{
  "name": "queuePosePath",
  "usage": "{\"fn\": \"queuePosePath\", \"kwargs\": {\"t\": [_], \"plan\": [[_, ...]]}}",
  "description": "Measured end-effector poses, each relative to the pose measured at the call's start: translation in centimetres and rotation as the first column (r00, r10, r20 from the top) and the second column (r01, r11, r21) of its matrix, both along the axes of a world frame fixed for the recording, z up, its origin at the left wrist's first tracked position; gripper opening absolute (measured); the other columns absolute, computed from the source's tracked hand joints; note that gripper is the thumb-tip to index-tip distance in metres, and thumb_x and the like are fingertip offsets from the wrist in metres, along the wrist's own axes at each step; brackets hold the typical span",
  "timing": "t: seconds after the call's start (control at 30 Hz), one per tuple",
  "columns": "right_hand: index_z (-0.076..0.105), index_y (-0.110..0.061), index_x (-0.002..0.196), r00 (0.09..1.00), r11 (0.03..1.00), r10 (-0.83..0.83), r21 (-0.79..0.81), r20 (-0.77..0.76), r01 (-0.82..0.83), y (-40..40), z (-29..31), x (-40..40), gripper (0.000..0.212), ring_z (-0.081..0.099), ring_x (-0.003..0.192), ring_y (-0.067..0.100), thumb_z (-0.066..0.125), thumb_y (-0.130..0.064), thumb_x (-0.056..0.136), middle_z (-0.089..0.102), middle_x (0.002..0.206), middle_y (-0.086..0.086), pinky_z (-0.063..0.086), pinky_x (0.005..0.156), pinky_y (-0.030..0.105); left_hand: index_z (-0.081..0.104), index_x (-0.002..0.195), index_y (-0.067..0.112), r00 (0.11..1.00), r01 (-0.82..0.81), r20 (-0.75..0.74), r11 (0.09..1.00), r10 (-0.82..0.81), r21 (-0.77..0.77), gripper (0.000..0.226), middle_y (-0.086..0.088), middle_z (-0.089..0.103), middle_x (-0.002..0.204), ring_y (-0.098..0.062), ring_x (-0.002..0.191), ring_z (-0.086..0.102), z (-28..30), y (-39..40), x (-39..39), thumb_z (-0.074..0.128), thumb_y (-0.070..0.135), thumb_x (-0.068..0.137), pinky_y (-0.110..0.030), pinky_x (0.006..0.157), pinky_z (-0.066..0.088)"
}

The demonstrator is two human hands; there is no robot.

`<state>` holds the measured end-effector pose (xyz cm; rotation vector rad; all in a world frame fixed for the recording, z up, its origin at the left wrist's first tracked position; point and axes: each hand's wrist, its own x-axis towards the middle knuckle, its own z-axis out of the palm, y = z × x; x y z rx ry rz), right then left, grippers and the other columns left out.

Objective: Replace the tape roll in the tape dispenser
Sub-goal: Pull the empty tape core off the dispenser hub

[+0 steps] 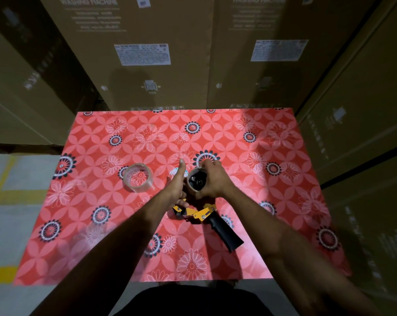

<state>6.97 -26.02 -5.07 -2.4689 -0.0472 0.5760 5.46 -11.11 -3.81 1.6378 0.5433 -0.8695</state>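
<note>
Red floral table (250, 236) backed by cardboard boxes (147, 53). Yellow/black tape dispenser (206, 216) lies at table ctr, steadied by left hand (178, 187), thumb out. Empty core (196, 182) on dispenser hub is gripped by right hand (212, 181). Clear tape roll (137, 177) lies flat just left, apart.

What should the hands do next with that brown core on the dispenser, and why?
Probably lift the empty cardboard core off the dispenser. The right hand already grips the core, which shows almost no tape, while the left hand steadies the dispenser beside it. The fresh clear tape roll lies on the table to the left, untouched, so the hub likely needs freeing first.
</note>
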Motion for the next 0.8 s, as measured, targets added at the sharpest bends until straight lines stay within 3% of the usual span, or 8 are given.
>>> {"fn": "queuePosePath", "kwargs": {"t": [0.13,0.27,0.4,0.47,0.53,0.6,0.73,0.8], "plan": [[0.06,-0.018,0.124,1.0,0.983,0.003,0.184,0.018,-0.006,-1.3,0.0,0.5,0.104,0.059,0.105,0.025,0.072,-0.047,0.025,0.06,0.119,0.008,0.047,0.079,0.028,0.039,0.152,0.01,0.999,0.03,-0.015,0.998,-0.031,-0.059,0.116,-0.03,0.009,0.158,-0.053,0.142,0.013,-0.1,0.4,0.1,0.015,0.093,0.075,-0.029,0.045,0.054],[0.068,-0.021,0.12,0.998,0.902,-0.052,0.427,-0.043,0.066,-2.5,-0.8,0.4,0.089,0.066,0.111,0.027,0.085,-0.017,0.033,0.065,0.123,0.005,0.057,0.094,0.046,0.036,0.153,0.012,0.999,0.025,-0.027,0.995,-0.027,-0.094,0.114,-0.029,-0.001,0.157,-0.053,0.141,0.008,0.2,0.9,0.1,0.016,0.093,0.076,-0.033,0.052,0.059],[0.059,-0.019,0.131,0.994,0.922,-0.047,0.38,-0.095,0.08,-2.0,-0.3,0.1,0.096,0.061,0.117,0.028,0.088,-0.016,0.04,0.059,0.13,0.006,0.055,0.099,0.044,0.038,0.151,0.007,0.998,0.046,-0.032,0.997,-0.048,-0.068,0.106,-0.032,0.009,0.153,-0.05,0.139,0.017,1.7,0.7,-0.3,0.011,0.085,0.085,-0.035,0.053,0.06],[0.045,-0.015,0.139,0.996,0.958,-0.064,0.274,-0.069,0.081,-1.1,-0.4,-0.5,0.108,0.052,0.119,0.024,0.094,-0.029,0.044,0.047,0.134,0.009,0.048,0.101,0.034,0.051,0.134,0.0,0.999,0.029,-0.039,0.996,-0.033,-0.088,0.1,-0.034,0.044,0.133,-0.045,0.119,0.048,2.3,0.5,-0.5,0.008,0.078,0.09,-0.042,0.067,0.062],[0.039,-0.011,0.133,0.993,0.971,-0.117,0.204,-0.034,0.121,-0.4,-0.4,-0.7,0.108,0.043,0.111,0.019,0.099,-0.035,0.047,0.04,0.129,0.008,0.043,0.091,0.027,0.055,0.107,0.009,0.999,0.007,-0.044,0.996,-0.011,-0.088,0.083,-0.018,0.073,0.065,-0.023,0.06,0.074,2.2,0.4,-0.6,0.006,0.074,0.094,-0.047,0.08,0.057],[0.04,-0.014,0.117,0.995,0.983,-0.1,0.155,0.021,0.096,-0.4,0.2,-0.5,0.09,0.047,0.102,0.02,0.097,-0.032,0.05,0.046,0.119,0.006,0.041,0.076,0.026,0.057,0.095,0.013,0.998,0.013,-0.056,0.998,-0.017,-0.063,0.081,0.005,0.046,0.035,-0.004,0.032,0.041,2.2,0.3,-0.4,0.005,0.075,0.092,-0.045,0.073,0.059],[0.056,-0.012,0.12,0.996,0.953,-0.043,0.298,-0.073,0.063,-1.8,1.4,0.2,0.08,0.059,0.1,0.021,0.089,-0.017,0.047,0.059,0.113,0.001,0.047,0.075,0.025,0.054,0.136,0.009,0.998,0.037,-0.057,0.998,-0.04,-0.053,0.101,0.0,0.051,0.051,-0.015,0.039,0.041,1.2,0.7,0.0,0.013,0.085,0.084,-0.045,0.062,0.064],[0.062,-0.016,0.122,0.992,0.904,-0.01,0.423,-0.126,0.062,-2.6,0.8,0.4,0.085,0.064,0.108,0.025,0.084,-0.009,0.041,0.063,0.118,0.002,0.056,0.084,0.034,0.03,0.155,0.01,0.999,0.017,-0.045,0.998,-0.02,-0.066,0.102,-0.03,0.064,0.127,-0.049,0.093,0.068,1.5,0.6,-0.2,0.015,0.084,0.086,-0.047,0.071,0.063]]}}
